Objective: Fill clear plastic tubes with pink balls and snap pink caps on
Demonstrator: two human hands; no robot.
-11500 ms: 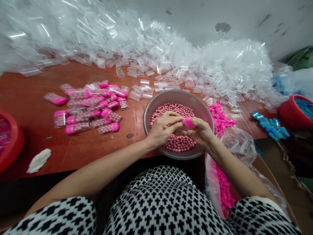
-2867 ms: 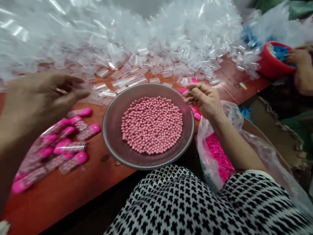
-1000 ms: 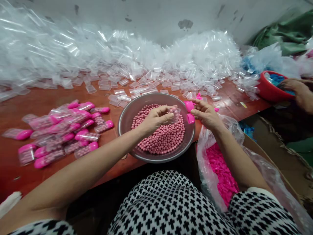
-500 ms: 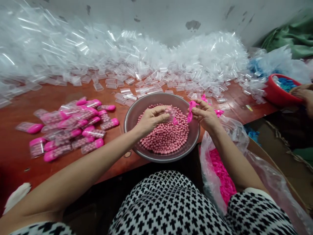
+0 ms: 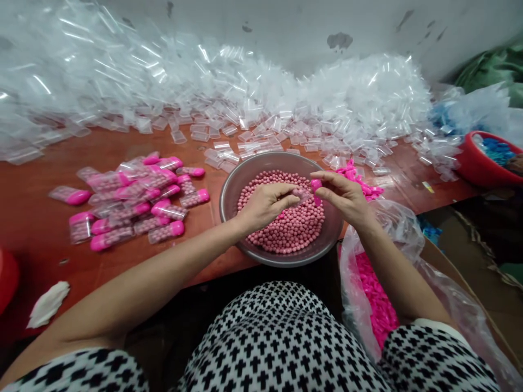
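Observation:
Both hands meet over a metal bowl (image 5: 241, 177) of small pink balls (image 5: 286, 228). My left hand (image 5: 265, 204) is closed on a clear plastic tube (image 5: 303, 194) that lies sideways above the balls. My right hand (image 5: 341, 196) pinches a pink cap (image 5: 315, 185) at the tube's open end. Whether the cap is pushed on or only touching the tube is hard to tell. Loose pink caps (image 5: 359, 179) lie on the table just beyond my right hand.
Several filled, pink-capped tubes (image 5: 139, 201) lie left of the bowl on the red-brown table (image 5: 49, 245). A big heap of empty clear tubes (image 5: 204, 92) fills the back. A clear bag of pink caps (image 5: 376, 299) hangs at my right knee. A red tub (image 5: 478, 163) stands far right.
My right hand has brought the pink cap left, up against the tube held by my left hand. The camera has shifted slightly, so the bowl sits a little further right.

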